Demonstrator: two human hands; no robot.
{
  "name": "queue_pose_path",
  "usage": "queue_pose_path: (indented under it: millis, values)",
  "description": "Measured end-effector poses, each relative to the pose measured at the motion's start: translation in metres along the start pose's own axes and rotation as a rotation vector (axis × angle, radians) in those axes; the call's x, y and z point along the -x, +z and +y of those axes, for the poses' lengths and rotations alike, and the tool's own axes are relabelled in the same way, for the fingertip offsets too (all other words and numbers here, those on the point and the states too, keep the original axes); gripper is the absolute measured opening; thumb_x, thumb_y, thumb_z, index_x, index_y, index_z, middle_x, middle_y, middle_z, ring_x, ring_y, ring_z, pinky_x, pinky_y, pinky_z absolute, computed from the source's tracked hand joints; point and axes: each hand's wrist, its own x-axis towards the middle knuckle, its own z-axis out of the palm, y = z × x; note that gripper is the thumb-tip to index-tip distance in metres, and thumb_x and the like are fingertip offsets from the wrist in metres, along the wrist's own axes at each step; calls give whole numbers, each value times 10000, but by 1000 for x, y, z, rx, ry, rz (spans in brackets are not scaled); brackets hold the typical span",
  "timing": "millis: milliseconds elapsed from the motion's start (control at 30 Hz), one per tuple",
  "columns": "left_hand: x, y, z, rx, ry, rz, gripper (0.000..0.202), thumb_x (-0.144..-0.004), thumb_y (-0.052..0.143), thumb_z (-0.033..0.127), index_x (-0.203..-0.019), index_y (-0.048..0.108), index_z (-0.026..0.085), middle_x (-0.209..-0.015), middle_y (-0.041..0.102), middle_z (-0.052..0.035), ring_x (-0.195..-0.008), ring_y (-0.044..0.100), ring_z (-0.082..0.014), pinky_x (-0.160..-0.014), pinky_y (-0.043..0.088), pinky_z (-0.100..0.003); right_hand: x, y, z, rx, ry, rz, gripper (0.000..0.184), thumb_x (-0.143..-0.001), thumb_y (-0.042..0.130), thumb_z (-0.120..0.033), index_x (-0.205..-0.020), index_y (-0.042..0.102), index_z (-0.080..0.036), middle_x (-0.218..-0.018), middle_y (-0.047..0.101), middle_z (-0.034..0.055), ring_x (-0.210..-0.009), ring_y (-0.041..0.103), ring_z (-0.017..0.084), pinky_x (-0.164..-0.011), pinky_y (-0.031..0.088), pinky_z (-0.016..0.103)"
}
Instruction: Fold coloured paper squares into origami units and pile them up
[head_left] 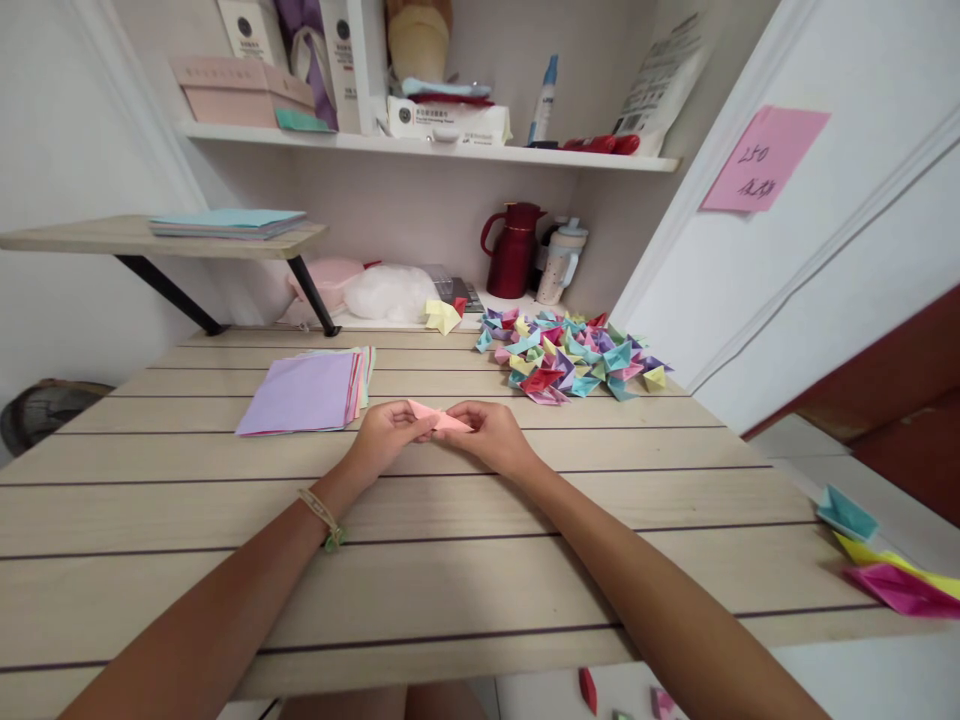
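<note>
Pink paper piece (441, 418) pinched at both ends: left hand (386, 437) and right hand (487, 437) each closed on it with the fingertips, low over the table (450, 570), possibly touching it. Judgement: for a clean crease, hold both pinches level and line up the edges before pressing. Piece is narrow, pointed and pale pink; flat sheet stack (304, 393) lies left, folded-piece heap (574, 358) beyond right.

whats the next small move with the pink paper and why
Probably press the crease in the pink paper flat on the table: the left hand and right hand pinch its ends, and it looks less folded than the pieces in the pile.
</note>
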Motion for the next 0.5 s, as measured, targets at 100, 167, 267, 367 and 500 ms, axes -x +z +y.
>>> queue_pose_path:
  millis: [100, 167, 267, 367, 500]
  values:
    - [0, -1, 3, -3, 7, -9, 217, -640, 689, 328, -599, 606, 132, -557, 618, -8, -547, 551, -108, -559, 436, -226, 0, 2, -1, -120, 26, -42, 271, -650, 672, -359, -809, 677, -139, -741, 686, 51, -675, 620, 171, -596, 461, 250]
    - [0, -1, 4, -1, 17, -21, 220, -645, 686, 331, -592, 608, 132, -553, 615, -7, -546, 548, -108, -558, 435, -225, 0, 3, -2, -209, 43, -69, 275, -652, 673, -368, -777, 665, -124, -707, 682, 59, -653, 625, 170, -590, 471, 255]
    - [-2, -3, 3, -9, 17, -34, 213, -632, 699, 327, -600, 620, 131, -576, 636, -17, -557, 559, -113, -568, 448, -227, -2, 2, -2, -197, 16, -80, 280, -656, 674, -386, -740, 659, -119, -656, 675, 59, -622, 624, 169, -565, 467, 252]
    - [-4, -6, -2, 5, -5, -31, 226, -619, 709, 333, -666, 645, 121, -660, 675, -50, -605, 598, -136, -606, 480, -251, -3, -3, -1, -52, -60, -51, 284, -660, 678, -386, -802, 668, -140, -681, 688, 49, -644, 632, 175, -584, 465, 254]
    - [-6, -11, -6, 87, -12, -8, 323, -599, 731, 299, -849, 653, 110, -821, 698, -88, -719, 643, -174, -721, 505, -316, -3, -13, 0, 17, -135, -28, 389, -640, 709, -331, -988, 611, -188, -721, 704, 18, -695, 651, 181, -652, 486, 270]
